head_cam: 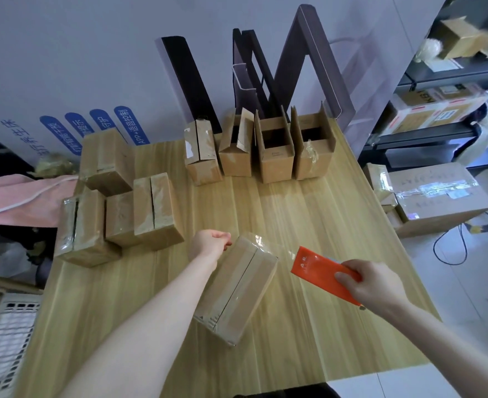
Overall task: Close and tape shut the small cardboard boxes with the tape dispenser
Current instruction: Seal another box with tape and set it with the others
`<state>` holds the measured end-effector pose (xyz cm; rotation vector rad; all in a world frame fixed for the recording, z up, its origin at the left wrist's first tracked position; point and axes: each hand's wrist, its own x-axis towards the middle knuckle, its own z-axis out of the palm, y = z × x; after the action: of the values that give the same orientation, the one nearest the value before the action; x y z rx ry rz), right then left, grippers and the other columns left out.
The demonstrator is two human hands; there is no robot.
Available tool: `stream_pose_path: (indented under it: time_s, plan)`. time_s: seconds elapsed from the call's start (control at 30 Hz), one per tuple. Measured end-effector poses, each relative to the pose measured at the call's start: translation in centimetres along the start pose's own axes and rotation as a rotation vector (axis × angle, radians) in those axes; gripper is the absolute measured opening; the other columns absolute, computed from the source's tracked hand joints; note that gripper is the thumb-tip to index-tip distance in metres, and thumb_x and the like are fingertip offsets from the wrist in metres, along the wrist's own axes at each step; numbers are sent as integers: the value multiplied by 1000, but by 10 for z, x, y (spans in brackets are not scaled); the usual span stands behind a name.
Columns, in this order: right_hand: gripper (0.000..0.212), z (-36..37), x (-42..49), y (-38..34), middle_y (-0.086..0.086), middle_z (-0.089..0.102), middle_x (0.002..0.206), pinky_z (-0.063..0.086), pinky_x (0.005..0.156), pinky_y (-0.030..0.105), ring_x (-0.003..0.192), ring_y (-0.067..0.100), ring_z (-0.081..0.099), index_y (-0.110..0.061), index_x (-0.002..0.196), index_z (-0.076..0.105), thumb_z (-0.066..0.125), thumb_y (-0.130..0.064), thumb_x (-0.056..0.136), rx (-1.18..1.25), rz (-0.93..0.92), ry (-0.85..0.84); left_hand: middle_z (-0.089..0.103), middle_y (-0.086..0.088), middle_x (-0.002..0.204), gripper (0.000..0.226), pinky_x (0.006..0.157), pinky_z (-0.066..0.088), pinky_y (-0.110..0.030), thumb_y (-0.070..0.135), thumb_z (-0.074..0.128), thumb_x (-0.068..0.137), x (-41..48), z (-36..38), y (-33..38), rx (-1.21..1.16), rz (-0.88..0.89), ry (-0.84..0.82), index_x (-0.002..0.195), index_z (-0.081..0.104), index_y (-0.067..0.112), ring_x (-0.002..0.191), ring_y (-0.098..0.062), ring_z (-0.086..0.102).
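Lower centre, one closed cardboard box (237,288) lies on the table (309,214), clear tape (258,242) along its seam. My left hand (211,242) curls at its far corner; whether it grips, I cannot tell. My right hand (372,285) grasps one orange tape dispenser (320,265). Left, four taped boxes (156,211); upper centre, a row of four boxes (276,150), three open.

Single head-worn view, looking steeply down, close over the table (309,225)

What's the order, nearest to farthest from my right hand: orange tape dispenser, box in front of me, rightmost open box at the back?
1. Orange tape dispenser, gripped in the right hand.
2. Box in front, just left of it, table centre.
3. Rightmost open box, back row by the wall.
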<state>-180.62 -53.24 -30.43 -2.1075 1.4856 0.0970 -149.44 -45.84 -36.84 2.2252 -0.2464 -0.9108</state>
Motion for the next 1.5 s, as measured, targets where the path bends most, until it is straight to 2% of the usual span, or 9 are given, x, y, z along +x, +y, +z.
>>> stream_pose_path:
  time_s: [0.3,0.43,0.6,0.8,0.93,1.07,1.2,1.3,1.5]
  plan:
    - [29,20,9,-30,-5,69,84,38,57,24,84,20,65,-27,99,66,49,-48,89,-244,-63,49,62,2,83,21,74,38,-27,38,61,92,-11,21,-11,96,-21,31,93,71,19,85,-25,54]
    - [31,21,12,-44,-4,66,81,38,56,25,81,21,64,-24,96,63,44,-48,90,-296,-74,58,56,-3,137,59,100,39,-33,41,58,93,-15,19,-18,-14,-11,130,141,45,11,124,-24,53]
    - [32,14,15,-67,-3,64,79,37,56,27,73,21,59,-21,96,63,41,-44,93,-391,-151,53,65,14,112,38,86,42,-17,34,59,94,-42,20,-25,-65,221,-48,125,63,13,104,-7,58]
    - [11,18,14,-100,-4,64,72,33,55,27,70,23,65,-22,80,47,45,-24,90,-488,-244,84,59,1,134,49,96,37,-18,31,65,90,-40,20,-34,-49,283,-83,134,56,12,123,-10,53]
    - [9,37,25,-111,-9,29,51,15,50,22,45,17,40,-22,77,48,55,-22,83,-582,-223,158,57,2,137,53,108,39,-28,38,63,90,-40,22,-37,-110,275,-82,136,54,12,127,-10,50]
    - [14,38,40,-117,-10,51,61,20,52,21,65,10,61,-28,80,49,54,-15,84,-572,-237,154,59,-1,134,53,109,40,-36,37,64,89,-42,25,-37,-170,243,-61,135,56,12,126,-13,52]
    - [28,59,39,-110,-9,62,73,32,61,26,72,18,65,-24,94,63,52,-5,77,-547,-139,-62,52,0,141,51,108,34,-23,29,62,92,-42,27,-36,-201,212,-63,138,51,11,131,-13,47]
    - [6,70,37,-92,-8,65,75,36,60,27,74,21,67,-19,88,55,51,-16,84,-467,-120,-50,52,2,140,49,103,34,-20,26,61,93,-41,28,-34,-242,184,-78,139,50,12,129,-12,47]
    - [37,28,41,-80,6,71,95,39,62,29,91,30,67,-16,99,63,39,-45,95,-395,-82,141,63,1,98,25,72,42,-24,31,66,88,-40,27,-38,-344,85,132,101,59,11,91,-18,58]
